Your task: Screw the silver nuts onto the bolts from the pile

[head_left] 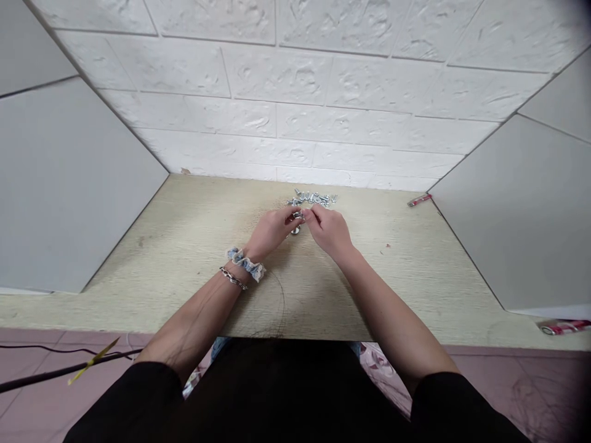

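My left hand (273, 230) and my right hand (329, 230) meet over the middle of the pale wooden table. Between my left thumb and fingers is a small silver metal piece (298, 215), too small to name for sure. My right fingertips pinch together at its right side and touch it. Just behind my hands lies a loose pile of silver screws (314, 198). Another small shiny metal piece (295, 231) rests on the table below my fingertips, partly hidden by my left hand.
The wooden table (184, 246) ends at a white brick-patterned wall. Grey panels stand at left (78, 184) and right (512, 215). A red object (419, 200) lies at the back right, another (566, 327) at the front right edge.
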The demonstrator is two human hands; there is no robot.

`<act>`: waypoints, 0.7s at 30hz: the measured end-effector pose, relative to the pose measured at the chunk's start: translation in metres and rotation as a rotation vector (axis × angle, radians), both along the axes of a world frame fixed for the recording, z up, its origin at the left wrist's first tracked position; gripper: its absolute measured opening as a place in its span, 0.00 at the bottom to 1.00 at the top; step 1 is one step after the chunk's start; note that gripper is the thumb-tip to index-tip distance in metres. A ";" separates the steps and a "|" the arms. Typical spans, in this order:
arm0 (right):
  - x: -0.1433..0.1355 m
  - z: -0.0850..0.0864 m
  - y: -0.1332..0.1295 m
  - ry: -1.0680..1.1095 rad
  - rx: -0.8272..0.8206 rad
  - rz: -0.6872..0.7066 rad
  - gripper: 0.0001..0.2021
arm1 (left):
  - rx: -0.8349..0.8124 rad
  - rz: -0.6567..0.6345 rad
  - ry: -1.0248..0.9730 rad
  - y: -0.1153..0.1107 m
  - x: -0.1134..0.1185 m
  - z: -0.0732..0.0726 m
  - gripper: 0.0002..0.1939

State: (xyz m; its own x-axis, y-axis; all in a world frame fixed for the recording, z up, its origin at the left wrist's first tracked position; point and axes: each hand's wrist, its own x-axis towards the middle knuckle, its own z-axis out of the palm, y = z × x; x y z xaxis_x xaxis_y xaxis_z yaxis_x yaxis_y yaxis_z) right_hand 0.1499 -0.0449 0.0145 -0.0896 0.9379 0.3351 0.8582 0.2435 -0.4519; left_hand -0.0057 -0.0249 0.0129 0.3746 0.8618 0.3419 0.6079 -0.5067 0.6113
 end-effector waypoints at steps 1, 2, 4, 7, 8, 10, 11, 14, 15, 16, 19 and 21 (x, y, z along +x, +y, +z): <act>0.000 -0.001 0.000 0.033 0.021 0.009 0.17 | -0.002 0.001 -0.004 0.000 0.000 0.000 0.12; 0.000 -0.002 0.000 0.060 0.042 0.027 0.14 | -0.004 0.003 -0.008 0.000 0.000 0.000 0.13; 0.000 -0.003 0.001 0.085 0.076 0.077 0.09 | -0.003 0.010 -0.010 0.000 0.000 -0.001 0.13; -0.001 -0.005 0.001 0.076 0.097 0.148 0.10 | 0.001 0.016 -0.006 0.001 0.000 -0.002 0.14; -0.001 -0.005 0.001 0.073 0.095 0.161 0.10 | 0.002 0.016 -0.003 0.002 -0.001 -0.002 0.14; -0.002 -0.005 0.001 0.067 0.084 0.174 0.11 | 0.007 0.016 -0.001 0.003 -0.001 -0.003 0.14; -0.002 -0.004 0.001 0.064 0.080 0.175 0.11 | 0.011 0.016 -0.003 0.004 -0.001 -0.004 0.13; -0.002 -0.004 0.001 0.059 0.074 0.174 0.11 | 0.025 0.004 -0.008 0.005 -0.002 -0.006 0.14; -0.002 -0.004 0.001 0.058 0.071 0.174 0.11 | 0.027 0.000 -0.008 0.006 -0.002 -0.007 0.14; -0.002 -0.004 0.001 0.058 0.064 0.172 0.11 | 0.029 -0.003 -0.008 0.006 -0.002 -0.007 0.14; -0.002 -0.003 0.001 0.058 0.021 0.147 0.11 | 0.031 -0.004 -0.005 0.006 -0.002 -0.008 0.14; -0.001 -0.002 0.001 0.057 -0.015 0.126 0.11 | 0.031 -0.001 0.000 0.006 -0.001 -0.008 0.14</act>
